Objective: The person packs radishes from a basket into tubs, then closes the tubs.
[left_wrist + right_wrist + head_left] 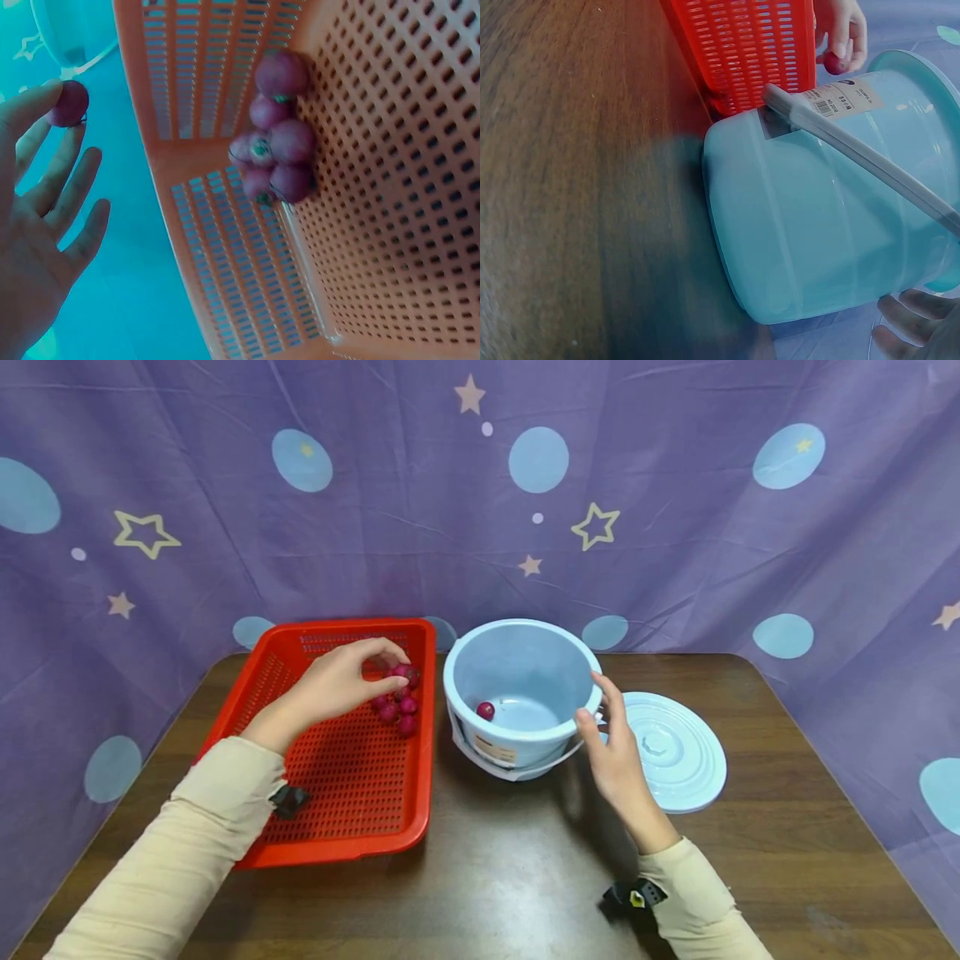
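My left hand (333, 681) pinches a small round red radish (70, 103) between thumb and fingertips, above the right side of a red plastic basket (422, 777). Below it, several more radishes (291, 142) lie bunched against the basket's wall, some with green stubs. A light blue bucket (517, 664) stands upright just right of the basket, and one radish (485, 711) sits on its bottom. At the bucket's right rim, my right hand (618, 756) rests with thumb and fingers spread. In the right wrist view, some of its fingers (907, 319) show beside the bucket.
A round light blue lid (678, 756) lies on the brown wooden table (495, 877), to the right of the bucket. The bucket's handle (480, 762) hangs down in front. Behind the table hangs a purple curtain (420, 527) with stars and ovals.
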Demonstrator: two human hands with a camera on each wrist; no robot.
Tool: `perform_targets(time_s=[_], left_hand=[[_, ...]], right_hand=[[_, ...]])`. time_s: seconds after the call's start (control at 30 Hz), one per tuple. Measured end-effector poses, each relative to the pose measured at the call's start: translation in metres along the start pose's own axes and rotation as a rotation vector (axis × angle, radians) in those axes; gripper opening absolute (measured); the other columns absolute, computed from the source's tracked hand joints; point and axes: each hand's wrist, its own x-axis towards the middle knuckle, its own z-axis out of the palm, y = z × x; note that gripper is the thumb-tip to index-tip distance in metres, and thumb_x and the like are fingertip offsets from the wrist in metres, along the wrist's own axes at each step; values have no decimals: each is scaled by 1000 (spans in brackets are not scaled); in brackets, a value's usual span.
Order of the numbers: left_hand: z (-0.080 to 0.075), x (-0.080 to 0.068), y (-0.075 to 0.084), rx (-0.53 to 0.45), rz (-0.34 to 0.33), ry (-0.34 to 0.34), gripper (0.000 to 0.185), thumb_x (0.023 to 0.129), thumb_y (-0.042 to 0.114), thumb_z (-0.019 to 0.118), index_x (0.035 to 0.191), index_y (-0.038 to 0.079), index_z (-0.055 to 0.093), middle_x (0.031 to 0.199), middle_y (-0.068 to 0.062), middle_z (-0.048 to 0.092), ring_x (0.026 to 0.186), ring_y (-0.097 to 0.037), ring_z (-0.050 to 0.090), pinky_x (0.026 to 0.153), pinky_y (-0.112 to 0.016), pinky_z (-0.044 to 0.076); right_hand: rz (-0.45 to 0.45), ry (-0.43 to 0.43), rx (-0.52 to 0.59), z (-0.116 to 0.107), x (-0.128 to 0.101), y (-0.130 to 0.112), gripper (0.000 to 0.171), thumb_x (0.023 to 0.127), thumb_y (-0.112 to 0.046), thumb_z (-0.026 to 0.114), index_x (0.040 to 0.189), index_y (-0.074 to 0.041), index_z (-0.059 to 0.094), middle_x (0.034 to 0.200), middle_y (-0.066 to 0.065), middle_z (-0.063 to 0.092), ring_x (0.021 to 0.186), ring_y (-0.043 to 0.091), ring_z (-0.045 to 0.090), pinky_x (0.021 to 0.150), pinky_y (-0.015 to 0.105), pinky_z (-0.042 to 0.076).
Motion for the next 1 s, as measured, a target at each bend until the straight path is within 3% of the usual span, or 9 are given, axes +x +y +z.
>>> perform_targets(time_s=[0.4, 0.7, 1.0], left_hand=[[6, 6, 30, 4, 99, 88, 26, 86, 29, 79, 108, 25, 67, 95, 8, 64, 91, -15, 60, 78, -37, 46], [11, 9, 48, 5, 159, 68, 25, 86, 30, 79, 108, 27, 68, 92, 8, 62, 83, -13, 57, 69, -35, 46], [16, 10, 63, 7, 199, -17, 24, 87, 29, 78, 109, 29, 69, 95, 11, 62, 85, -10, 57, 69, -35, 45]], right_hand=[[-8, 2, 0, -1, 0, 3, 53, 101, -24, 53, 151, -20, 36, 127, 23, 56, 115, 27, 52, 93, 39, 39], [0, -4, 1, -1, -1, 1, 54, 100, -22, 54, 151, -21, 36, 128, 23, 55, 116, 26, 51, 93, 37, 39], [-17, 1, 13, 0, 0, 2, 54, 100, -23, 53, 151, -20, 36, 127, 23, 56, 115, 25, 52, 93, 36, 39]])
